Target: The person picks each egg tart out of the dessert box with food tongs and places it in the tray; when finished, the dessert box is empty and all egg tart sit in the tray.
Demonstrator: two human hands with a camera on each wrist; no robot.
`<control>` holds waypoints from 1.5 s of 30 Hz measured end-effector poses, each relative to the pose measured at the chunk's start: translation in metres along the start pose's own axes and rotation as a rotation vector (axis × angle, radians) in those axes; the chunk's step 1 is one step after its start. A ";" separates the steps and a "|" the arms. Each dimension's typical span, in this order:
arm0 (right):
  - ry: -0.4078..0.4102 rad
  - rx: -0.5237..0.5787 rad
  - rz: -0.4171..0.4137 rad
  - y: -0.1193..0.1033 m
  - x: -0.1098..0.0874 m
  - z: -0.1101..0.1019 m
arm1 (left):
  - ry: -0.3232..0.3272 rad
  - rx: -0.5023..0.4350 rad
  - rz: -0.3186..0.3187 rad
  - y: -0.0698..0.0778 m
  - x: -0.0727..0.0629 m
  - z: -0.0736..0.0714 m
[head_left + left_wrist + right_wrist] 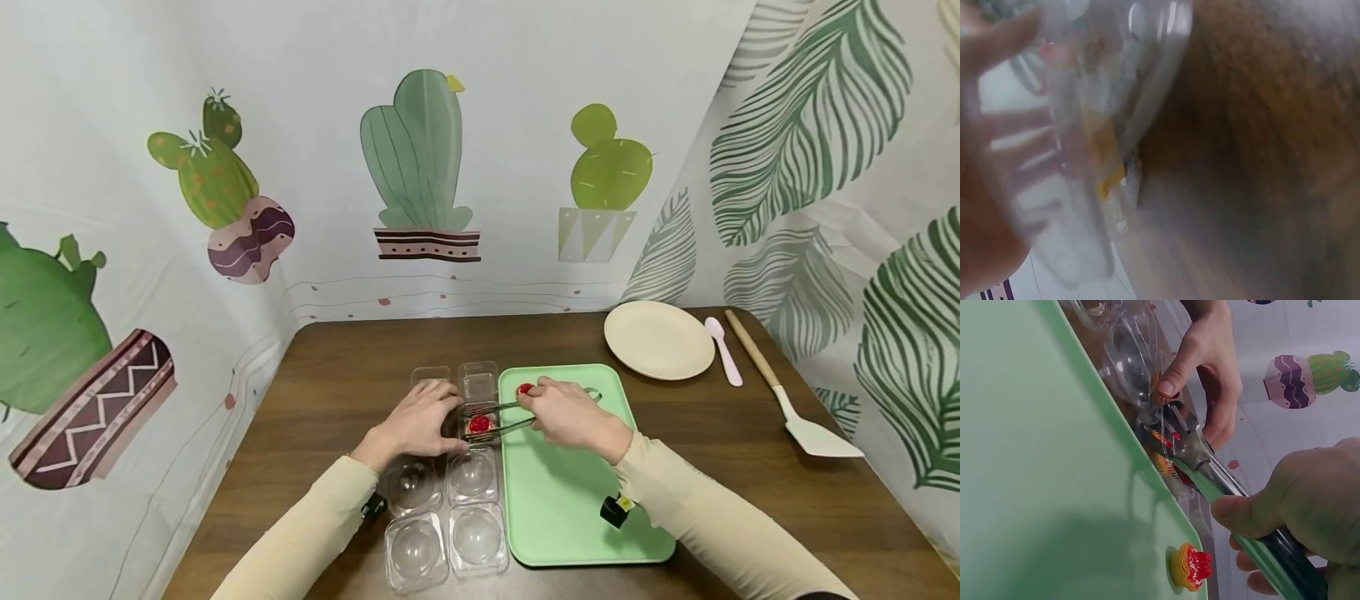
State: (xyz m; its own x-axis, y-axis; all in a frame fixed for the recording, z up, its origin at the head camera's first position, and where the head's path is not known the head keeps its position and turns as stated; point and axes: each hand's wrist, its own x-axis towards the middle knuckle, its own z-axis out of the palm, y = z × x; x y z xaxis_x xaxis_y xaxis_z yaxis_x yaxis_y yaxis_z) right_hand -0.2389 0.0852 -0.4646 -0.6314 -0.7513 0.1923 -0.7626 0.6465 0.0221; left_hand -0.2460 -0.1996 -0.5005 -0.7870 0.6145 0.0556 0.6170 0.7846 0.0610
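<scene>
My right hand [573,412] grips a pair of metal tongs [1225,478]. The tongs' tips are spread about a red-topped tart [480,425] in a clear plastic container. Thumb and fingers of my left hand [420,421] hold that container [1079,231] from its left side; its clear plastic fills much of the blurred left wrist view. Whether the tips touch the tart I cannot tell. A second tart [1191,567], yellow with a red top, sits at the green tray's [577,500] far left corner, partly behind my right hand in the head view.
Several clear domed containers [476,537] stand in two columns left of the tray, on a brown wooden table [337,358]. A cream plate [658,340], a pink spoon [723,350] and a white turner [813,433] with a wooden handle lie to the right. A printed cloth hangs behind.
</scene>
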 end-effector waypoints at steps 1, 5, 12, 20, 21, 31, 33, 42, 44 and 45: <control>0.003 0.003 0.002 0.000 0.000 0.000 | 0.003 0.001 0.001 0.001 0.000 0.000; 0.014 0.012 0.001 0.001 0.000 -0.001 | 0.002 0.005 -0.011 0.002 0.001 0.000; 0.038 0.009 -0.014 0.003 -0.001 0.000 | 0.000 0.013 -0.011 0.003 0.002 -0.001; 0.055 0.016 -0.013 0.004 -0.004 0.004 | -0.004 0.016 -0.009 0.004 0.002 -0.001; 0.055 0.018 -0.012 0.004 -0.004 0.003 | -0.004 0.018 -0.008 0.004 0.002 -0.001; 0.078 0.049 0.014 0.004 -0.008 -0.005 | -0.016 0.016 -0.020 0.003 0.001 -0.001; 0.087 0.055 0.019 0.005 -0.009 -0.007 | -0.018 0.012 -0.021 0.003 0.001 -0.001; 0.108 0.070 0.052 0.013 -0.017 -0.015 | -0.021 -0.001 -0.021 0.004 0.001 -0.001; 0.131 0.069 0.045 0.016 -0.020 -0.016 | -0.021 -0.007 -0.022 0.004 0.001 -0.001; 0.145 0.067 0.039 0.018 -0.021 -0.016 | -0.022 -0.009 -0.022 0.004 0.001 -0.001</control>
State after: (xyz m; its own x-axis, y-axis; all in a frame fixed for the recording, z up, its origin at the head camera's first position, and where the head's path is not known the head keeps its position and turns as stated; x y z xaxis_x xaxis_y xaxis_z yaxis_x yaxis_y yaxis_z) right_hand -0.2370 0.1146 -0.4525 -0.6377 -0.6952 0.3318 -0.7483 0.6612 -0.0528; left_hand -0.2443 -0.1954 -0.4989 -0.8001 0.5990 0.0321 0.5996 0.7972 0.0705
